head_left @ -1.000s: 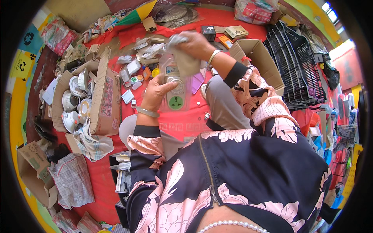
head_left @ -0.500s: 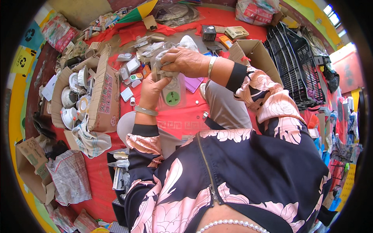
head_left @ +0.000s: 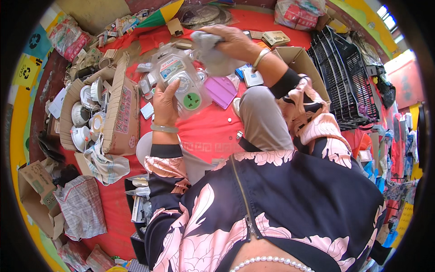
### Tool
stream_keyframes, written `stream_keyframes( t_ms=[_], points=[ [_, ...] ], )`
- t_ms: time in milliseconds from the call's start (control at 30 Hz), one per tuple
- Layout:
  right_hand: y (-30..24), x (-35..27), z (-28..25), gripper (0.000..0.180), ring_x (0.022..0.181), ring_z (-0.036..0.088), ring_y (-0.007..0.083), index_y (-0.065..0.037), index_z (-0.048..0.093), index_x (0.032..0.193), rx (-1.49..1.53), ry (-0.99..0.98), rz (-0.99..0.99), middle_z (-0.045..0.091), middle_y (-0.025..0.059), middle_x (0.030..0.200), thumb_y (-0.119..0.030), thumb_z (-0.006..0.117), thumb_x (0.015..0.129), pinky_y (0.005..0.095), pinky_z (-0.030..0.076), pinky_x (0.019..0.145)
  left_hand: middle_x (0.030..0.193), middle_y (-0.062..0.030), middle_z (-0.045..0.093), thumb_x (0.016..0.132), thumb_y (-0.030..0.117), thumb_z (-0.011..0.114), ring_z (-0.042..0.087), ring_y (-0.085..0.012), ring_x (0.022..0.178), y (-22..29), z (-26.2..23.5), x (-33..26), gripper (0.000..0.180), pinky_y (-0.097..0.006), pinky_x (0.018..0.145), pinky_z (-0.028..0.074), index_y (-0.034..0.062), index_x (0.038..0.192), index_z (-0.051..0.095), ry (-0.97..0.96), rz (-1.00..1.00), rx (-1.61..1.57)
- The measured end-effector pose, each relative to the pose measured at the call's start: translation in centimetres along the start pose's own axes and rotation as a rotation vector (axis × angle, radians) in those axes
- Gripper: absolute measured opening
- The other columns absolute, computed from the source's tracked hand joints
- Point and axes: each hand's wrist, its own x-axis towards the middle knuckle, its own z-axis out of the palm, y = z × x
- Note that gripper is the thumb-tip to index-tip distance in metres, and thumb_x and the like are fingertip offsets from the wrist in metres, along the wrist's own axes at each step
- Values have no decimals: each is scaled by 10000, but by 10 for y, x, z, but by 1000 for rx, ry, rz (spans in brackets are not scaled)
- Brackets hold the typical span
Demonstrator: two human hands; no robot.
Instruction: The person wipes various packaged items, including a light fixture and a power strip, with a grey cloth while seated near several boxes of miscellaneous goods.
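Grip: left hand (head_left: 165, 106) clasps clear plastic blister pack of a grey timer socket (head_left: 180, 84) by its lower left edge; right hand (head_left: 233, 41) closed on crumpled grey cloth (head_left: 213, 56).
Position: pack raised over red mat (head_left: 204, 131).
Relation: cloth touches pack's upper right; long axis runs up-left.
Nearby: cardboard box of white fittings (head_left: 118, 113) at left.

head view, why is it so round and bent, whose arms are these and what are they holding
The camera sits on a person's head and looks down, so the arms rising from the bottom are their own. Its wide lens bends straight edges near the rim. The left hand grips a clear plastic pack with a white gadget and a green round part inside. The right hand holds a crumpled grey cloth against the pack's top. Below lies a red mat strewn with small packs, a cardboard box of white round fittings on the left, and black crates on the right.
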Motion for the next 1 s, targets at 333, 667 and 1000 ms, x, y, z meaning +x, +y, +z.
stream_keyframes(
  t_ms=[333,667,1000],
  points=[
    [-51,-33,85,439,1086,511,359,-39,594,1144,-104,-62,14,532,178,1186,-29,602,705,391,424,927,1098,-91,602,844,58,606,603,-195,974,-12,-13,-3,350,-322,874,481,-9,1175,514,125,68,-40],
    [-70,-86,73,303,911,564,336,-73,646,1010,40,-282,-77,583,153,1053,-54,614,710,390,470,796,1040,-92,617,819,35,617,618,-199,932,2,-27,0,323,-328,833,506,3,1131,538,310,211,-102],
    [-54,-57,43,389,1023,587,274,-41,592,1136,147,304,293,615,156,1068,-19,570,749,298,444,906,1142,-116,600,833,114,620,598,-243,1020,-7,-40,10,396,-388,912,482,5,1196,506,453,175,-319]
  ],
)
